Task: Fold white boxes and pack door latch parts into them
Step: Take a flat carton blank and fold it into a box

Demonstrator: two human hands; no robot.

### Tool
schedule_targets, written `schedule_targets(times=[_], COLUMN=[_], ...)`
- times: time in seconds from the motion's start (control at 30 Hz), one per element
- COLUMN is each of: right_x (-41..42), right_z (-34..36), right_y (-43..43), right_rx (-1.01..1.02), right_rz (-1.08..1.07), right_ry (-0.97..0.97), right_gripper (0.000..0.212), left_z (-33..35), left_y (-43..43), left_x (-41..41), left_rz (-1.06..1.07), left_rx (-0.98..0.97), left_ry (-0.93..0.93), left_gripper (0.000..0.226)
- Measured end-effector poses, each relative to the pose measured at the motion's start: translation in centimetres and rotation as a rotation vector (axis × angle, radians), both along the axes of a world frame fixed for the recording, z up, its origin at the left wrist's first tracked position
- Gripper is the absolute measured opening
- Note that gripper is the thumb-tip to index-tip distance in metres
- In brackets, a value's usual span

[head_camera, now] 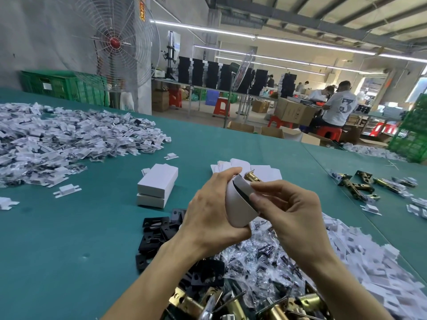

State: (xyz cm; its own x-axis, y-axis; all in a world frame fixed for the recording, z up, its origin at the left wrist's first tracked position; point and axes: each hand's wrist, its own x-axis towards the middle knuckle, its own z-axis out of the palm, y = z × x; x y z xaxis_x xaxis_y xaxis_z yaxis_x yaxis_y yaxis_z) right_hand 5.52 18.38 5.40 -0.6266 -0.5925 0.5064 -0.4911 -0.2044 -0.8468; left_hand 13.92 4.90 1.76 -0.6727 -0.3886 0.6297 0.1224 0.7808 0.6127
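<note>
We are mid-pack. The box (pixel 239 211) is up off the desk (pixel 69 227), held in front of us, and a brass latch (pixel 250 177) pokes out of its far end, only partly in. Our left hand (pixel 208 211) is wrapped round the body of the box from the left. Our right hand (pixel 293 211) meets it from the right, thumb and forefinger pinching the edge beside the dark slit that runs along the top. So the hands are together, both clamped on the one box.

We judge that the step is seating the latch and closing up. Whether a plate or a screw bag is already inside, we cannot tell; the slit shows only dark.

Next, the latch needs pushing home until nothing sticks out past the end. Our left hand must keep the thin card from bowing while the right works. Then the loose edge wants tucking in, and the end flap folding over.

If parts are missing, they lie close. The black plates (pixel 154 232) are just below our left wrist, the screw bags (pixel 261 248) are under our right, and the spare latches (pixel 231 303) are nearest us. Flat blanks (pixel 270 172) wait behind the hands. Two closed boxes (pixel 157 185) sit stacked to the left, a likely place for this one when it is shut.
</note>
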Motion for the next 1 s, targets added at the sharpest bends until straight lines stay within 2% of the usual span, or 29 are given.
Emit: schedule_targets(times=[0.23, 0.37, 0.5, 0.6, 0.77, 0.9, 1.0], right_x=[-0.3, -0.4, -1.3, -1.7, -1.6, -1.3, -1.2], right_z=[0.6, 1.0, 1.5, 1.5, 0.9, 0.8, 0.5], right_y=[0.4, 0.6, 1.5, 1.5, 0.5, 0.1, 0.3], right_rx=[0.151, 0.208, 0.124, 0.019, -0.122, -0.083, -0.024], right_rz=[0.026, 0.095, 0.261, 0.268, 0.277, 0.258, 0.183], right_ry=[0.074, 0.157, 0.084, 0.083, 0.033, 0.075, 0.162], right_gripper=[0.026, 0.029, 0.032, 0.026, 0.018, 0.020, 0.016], left_z=[-0.1, 0.2, 0.8, 0.8, 0.5, 0.0, 0.0], left_y=[0.1, 0.0, 0.0, -0.1, 0.2, 0.4, 0.2], left_x=[0.0, 0.1, 0.4, 0.5, 0.3, 0.2, 0.2], left_rz=[-0.027, -0.072, -0.166, -0.240, -0.217, -0.206, -0.154], left_rx=[0.003, 0.111, 0.187, 0.231, 0.220, 0.190, 0.168], left_ry=[-0.045, 0.004, 0.049, 0.057, 0.008, -0.024, 0.051], left_gripper=[0.095, 0.095, 0.086, 0.079, 0.073, 0.073, 0.061])
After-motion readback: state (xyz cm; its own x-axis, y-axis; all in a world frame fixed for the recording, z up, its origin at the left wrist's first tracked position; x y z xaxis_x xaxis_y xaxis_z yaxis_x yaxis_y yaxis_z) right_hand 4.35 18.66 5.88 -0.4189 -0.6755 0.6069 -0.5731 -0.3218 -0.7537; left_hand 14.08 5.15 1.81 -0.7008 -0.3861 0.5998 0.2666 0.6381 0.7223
